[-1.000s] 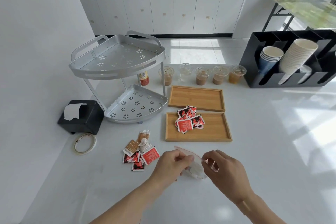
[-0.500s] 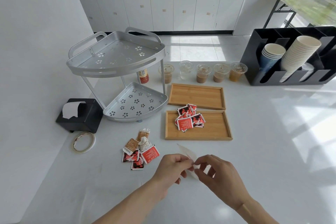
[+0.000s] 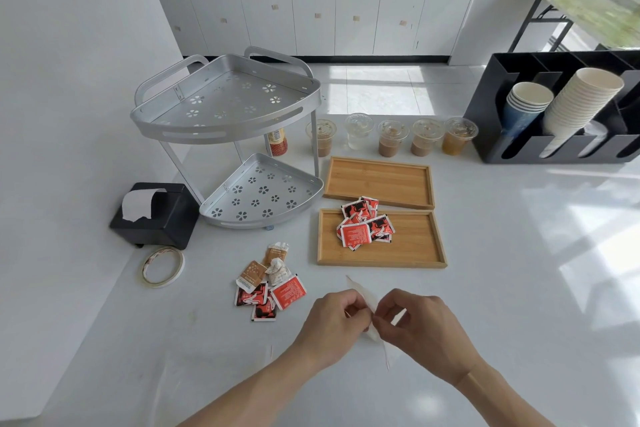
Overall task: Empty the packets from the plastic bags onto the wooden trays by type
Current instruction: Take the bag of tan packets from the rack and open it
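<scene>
Both hands brought closer since a second ago, left hand (image 3: 334, 317) and right hand (image 3: 412, 322) now pinching one clear plastic bag (image 3: 363, 298) between fingertips, low over the worktop (image 3: 519, 288). Bag looking flattened, likely emptied. Red packets (image 3: 363, 227) on near tray (image 3: 415, 255); far tray (image 3: 381, 180) bare. Mixed packets (image 3: 268, 282) loose, unsorted.
</scene>
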Available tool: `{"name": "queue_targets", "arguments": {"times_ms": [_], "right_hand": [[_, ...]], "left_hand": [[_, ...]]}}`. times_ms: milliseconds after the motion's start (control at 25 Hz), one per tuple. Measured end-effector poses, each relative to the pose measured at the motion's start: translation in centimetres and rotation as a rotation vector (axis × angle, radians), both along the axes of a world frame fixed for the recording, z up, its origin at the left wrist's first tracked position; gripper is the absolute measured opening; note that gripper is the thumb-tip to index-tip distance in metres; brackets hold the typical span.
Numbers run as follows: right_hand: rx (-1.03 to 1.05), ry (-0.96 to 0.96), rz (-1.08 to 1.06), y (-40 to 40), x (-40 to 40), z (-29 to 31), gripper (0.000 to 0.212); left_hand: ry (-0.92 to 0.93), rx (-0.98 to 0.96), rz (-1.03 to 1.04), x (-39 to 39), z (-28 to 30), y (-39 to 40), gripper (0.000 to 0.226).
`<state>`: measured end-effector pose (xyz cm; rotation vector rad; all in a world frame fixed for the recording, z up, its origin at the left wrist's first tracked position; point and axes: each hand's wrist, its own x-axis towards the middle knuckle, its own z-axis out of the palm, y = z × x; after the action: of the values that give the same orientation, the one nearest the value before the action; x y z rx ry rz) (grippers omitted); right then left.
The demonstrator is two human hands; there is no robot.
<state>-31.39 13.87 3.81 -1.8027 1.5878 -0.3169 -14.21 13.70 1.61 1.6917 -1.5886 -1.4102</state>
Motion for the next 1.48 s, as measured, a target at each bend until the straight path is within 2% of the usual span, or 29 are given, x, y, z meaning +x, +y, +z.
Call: {"name": "queue_targets", "arguments": {"times_ms": [280,400,560,800,960,1120,1240,1320,1400,1480], "right_hand": [[-0.159,0.328,0.224,-0.6,0.3,0.5,0.020],[-0.119,0.317,0.256,-1.1,0.3,0.6,0.021],[-0.100,0.294,0.228,-1.3,0.2,0.8,0.025],[-0.172,0.436,-0.039,-2.9,-2.8,2.2,0.024],[-0.133,0.544,-0.032,-2.9,-3.2,3.1,0.029],[-0.110,0.594,-0.002,-3.2,-2.9,3.8,0.026],[-0.259,0.553,0.021,-3.1,-2.2,4.4,0.024],[-0.317,0.468,0.004,-2.7,-0.6,4.2,0.037],[-0.226,0.462,0.001,-3.0,1.2,3.9,0.056],[-0.140,0.488,-0.039,-4.0,2.2,3.1,0.064]], "left_hand": [[-0.207,-0.131,-0.183,-0.1,0.4,-0.3,0.019],[-0.213,-0.129,-0.208,0.0,1.0,-0.6,0.018],[-0.231,-0.132,-0.232,-0.1,1.7,-0.8,0.020],[-0.421,-0.167,-0.167,2.5,2.4,-2.0,0.020],[-0.462,-0.189,-0.171,3.6,3.1,-2.7,0.023],[-0.397,-0.155,-0.163,3.3,3.1,-3.0,0.021],[-0.318,-0.114,-0.170,2.5,3.0,-3.0,0.020],[-0.278,-0.103,-0.173,1.7,3.1,-2.7,0.019],[-0.265,-0.104,-0.172,0.9,3.1,-2.3,0.018],[-0.273,-0.118,-0.178,0.1,3.1,-1.9,0.018]]}}
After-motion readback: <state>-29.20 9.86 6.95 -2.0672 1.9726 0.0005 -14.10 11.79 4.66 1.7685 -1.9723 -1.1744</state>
